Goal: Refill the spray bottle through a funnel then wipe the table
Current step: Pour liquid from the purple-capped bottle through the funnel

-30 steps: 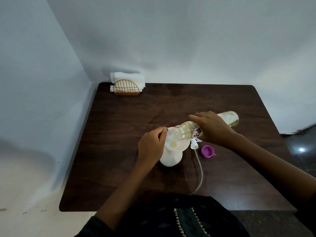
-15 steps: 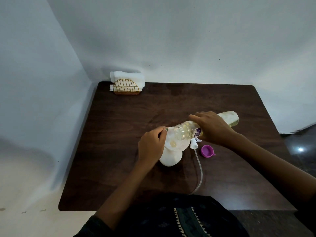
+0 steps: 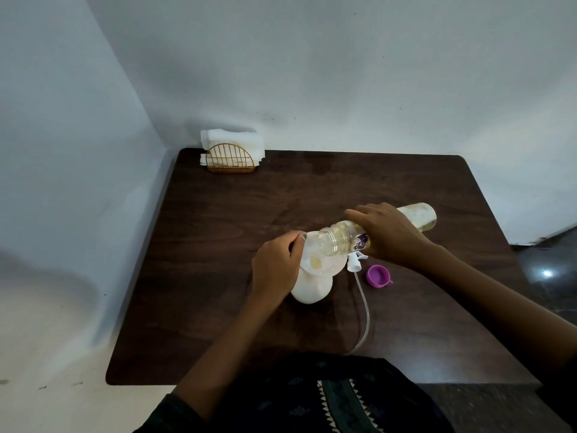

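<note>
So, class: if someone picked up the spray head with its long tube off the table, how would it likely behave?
The tube lies in a curve, so it would probably dangle and sway. The spray head looks like small plastic, likely light. Grasped by the tube alone, the head might swing.

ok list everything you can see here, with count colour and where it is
table: 1, dark brown wood, against the wall corner
spray bottle: 1, white, upright mid-table
funnel: 1, translucent white, in the spray bottle's mouth
refill bottle: 1, clear with yellowish liquid, tipped over the funnel
sprayer head: 1, white with a clear tube, lying right of the spray bottle
cap: 1, purple, right of the sprayer head
holder: 1, gold wire, far left corner
napkins: white stack, in the holder
left hand: holds the funnel rim
right hand: grips the refill bottle
</note>
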### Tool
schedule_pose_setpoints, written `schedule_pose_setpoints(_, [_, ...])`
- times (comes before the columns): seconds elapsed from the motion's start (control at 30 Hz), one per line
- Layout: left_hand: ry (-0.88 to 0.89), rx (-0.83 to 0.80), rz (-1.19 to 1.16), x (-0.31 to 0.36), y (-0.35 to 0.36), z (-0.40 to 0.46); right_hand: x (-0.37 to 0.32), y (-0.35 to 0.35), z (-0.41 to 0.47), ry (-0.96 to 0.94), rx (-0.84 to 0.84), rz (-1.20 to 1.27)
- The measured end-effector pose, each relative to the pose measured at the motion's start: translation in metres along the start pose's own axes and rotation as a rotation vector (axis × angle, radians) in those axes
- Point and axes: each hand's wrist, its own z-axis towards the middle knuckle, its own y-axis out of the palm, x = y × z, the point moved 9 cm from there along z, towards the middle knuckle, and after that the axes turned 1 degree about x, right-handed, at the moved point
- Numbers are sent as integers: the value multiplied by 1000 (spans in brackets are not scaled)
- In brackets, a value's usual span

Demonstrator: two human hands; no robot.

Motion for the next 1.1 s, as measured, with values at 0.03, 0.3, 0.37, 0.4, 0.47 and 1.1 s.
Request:
schedule_pose_setpoints(0.03, [0,1,0,0,0,0,0,-1,0,-3,7,-2])
schedule_pose_setpoints(0.3, [-12,-6,-10,-2,1,0,0,-2,1,-6,21,-11])
schedule_pose_setpoints(0.37, [-11,-5,-7,-1,1,-1,1,-2,1,-3,21,-11])
schedule_pose_setpoints(0.4, [-12,-8,-5,-1,1,-1,1,-2,1,-1,23,-11])
schedule_pose_setpoints(0.47, [-13,-10,-6,0,1,-1,0,-2,1,0,29,-10])
schedule_pose_setpoints(1.1, [-11,-8,-8,0,-1,-1,3,2,0,18,-13,-19])
